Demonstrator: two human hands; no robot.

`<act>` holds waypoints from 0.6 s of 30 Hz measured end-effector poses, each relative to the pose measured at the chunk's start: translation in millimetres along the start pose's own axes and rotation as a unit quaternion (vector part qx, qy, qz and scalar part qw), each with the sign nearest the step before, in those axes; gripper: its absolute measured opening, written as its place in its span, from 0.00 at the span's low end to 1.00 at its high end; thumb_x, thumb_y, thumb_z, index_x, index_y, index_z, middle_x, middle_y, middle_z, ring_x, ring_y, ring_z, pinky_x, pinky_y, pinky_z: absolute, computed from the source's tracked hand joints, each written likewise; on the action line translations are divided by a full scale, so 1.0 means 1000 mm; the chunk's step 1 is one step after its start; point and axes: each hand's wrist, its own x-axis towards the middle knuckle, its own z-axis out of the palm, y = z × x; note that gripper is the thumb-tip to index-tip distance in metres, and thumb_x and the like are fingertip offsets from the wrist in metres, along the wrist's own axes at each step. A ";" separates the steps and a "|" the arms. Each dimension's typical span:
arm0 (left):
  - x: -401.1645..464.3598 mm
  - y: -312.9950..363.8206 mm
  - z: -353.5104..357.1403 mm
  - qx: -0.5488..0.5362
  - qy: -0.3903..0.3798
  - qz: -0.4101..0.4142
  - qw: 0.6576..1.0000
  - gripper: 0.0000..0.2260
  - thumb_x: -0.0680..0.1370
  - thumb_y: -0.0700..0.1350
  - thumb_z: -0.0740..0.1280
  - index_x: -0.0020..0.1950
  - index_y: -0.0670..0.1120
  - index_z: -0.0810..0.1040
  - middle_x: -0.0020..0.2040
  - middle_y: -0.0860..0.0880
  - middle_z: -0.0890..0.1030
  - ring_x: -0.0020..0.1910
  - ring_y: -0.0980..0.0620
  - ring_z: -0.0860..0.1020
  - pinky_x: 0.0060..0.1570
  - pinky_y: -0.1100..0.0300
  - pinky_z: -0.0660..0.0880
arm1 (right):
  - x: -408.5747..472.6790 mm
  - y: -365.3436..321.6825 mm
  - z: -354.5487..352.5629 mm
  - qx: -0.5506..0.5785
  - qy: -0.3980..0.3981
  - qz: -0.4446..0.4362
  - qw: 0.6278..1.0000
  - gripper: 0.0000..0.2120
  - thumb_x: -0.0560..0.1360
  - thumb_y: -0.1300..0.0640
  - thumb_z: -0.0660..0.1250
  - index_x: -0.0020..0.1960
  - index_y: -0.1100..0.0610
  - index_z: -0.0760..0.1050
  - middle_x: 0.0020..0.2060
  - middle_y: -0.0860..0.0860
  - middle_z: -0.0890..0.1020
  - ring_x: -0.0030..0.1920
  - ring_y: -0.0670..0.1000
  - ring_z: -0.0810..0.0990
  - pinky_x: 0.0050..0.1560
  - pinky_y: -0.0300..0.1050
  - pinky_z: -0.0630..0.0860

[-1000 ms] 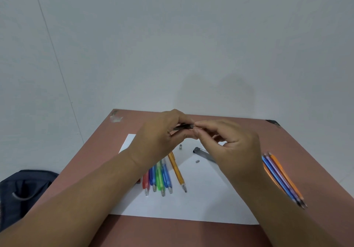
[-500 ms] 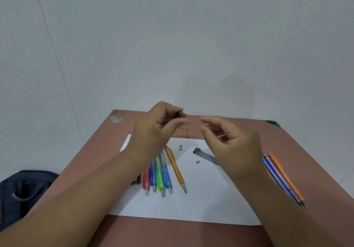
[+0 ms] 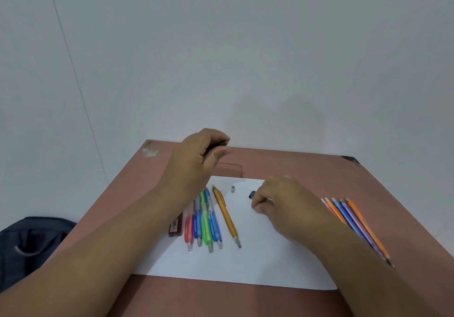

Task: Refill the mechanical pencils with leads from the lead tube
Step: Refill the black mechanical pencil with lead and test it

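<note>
Right hand has dropped onto the white paper, pinching the grey tube.
Left hand grips a black pencil above the brown table.

Pencil row on paper; lead case left; second pencil bunch right, off paper

Table top is showing matt, reddish-brown laminate, scuffed pale at the far left corner. Paper sheet is lying smooth, matt white. Coloured pencils are looking like translucent glossy plastic; orange pencil likewise, with a metallic tip. Bag is appearing as dark matt cloth.
</note>
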 end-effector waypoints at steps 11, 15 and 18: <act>-0.002 -0.006 0.003 0.050 -0.140 0.024 0.989 0.12 0.78 0.44 0.71 0.61 0.53 0.83 0.49 0.65 0.79 0.51 0.64 0.78 0.53 0.71 0.74 | -0.010 -0.003 -0.001 0.253 0.281 -0.058 0.924 0.08 0.77 0.64 0.71 0.47 0.52 0.84 0.42 0.41 0.83 0.45 0.41 0.80 0.42 0.26 0.72; -0.004 -0.005 0.007 0.046 -0.136 0.051 0.988 0.12 0.77 0.45 0.73 0.60 0.51 0.83 0.50 0.62 0.82 0.52 0.61 0.79 0.52 0.66 0.77 | -0.010 -0.006 0.000 0.266 0.314 -0.089 0.907 0.07 0.76 0.65 0.73 0.48 0.54 0.85 0.41 0.44 0.84 0.43 0.43 0.81 0.40 0.25 0.72; -0.005 -0.006 0.009 0.053 -0.129 0.087 0.986 0.12 0.76 0.45 0.73 0.59 0.50 0.84 0.50 0.57 0.85 0.49 0.58 0.81 0.51 0.58 0.80 | -0.011 -0.008 0.001 0.277 0.314 -0.097 0.903 0.07 0.75 0.65 0.73 0.48 0.55 0.86 0.41 0.45 0.84 0.41 0.43 0.82 0.40 0.25 0.72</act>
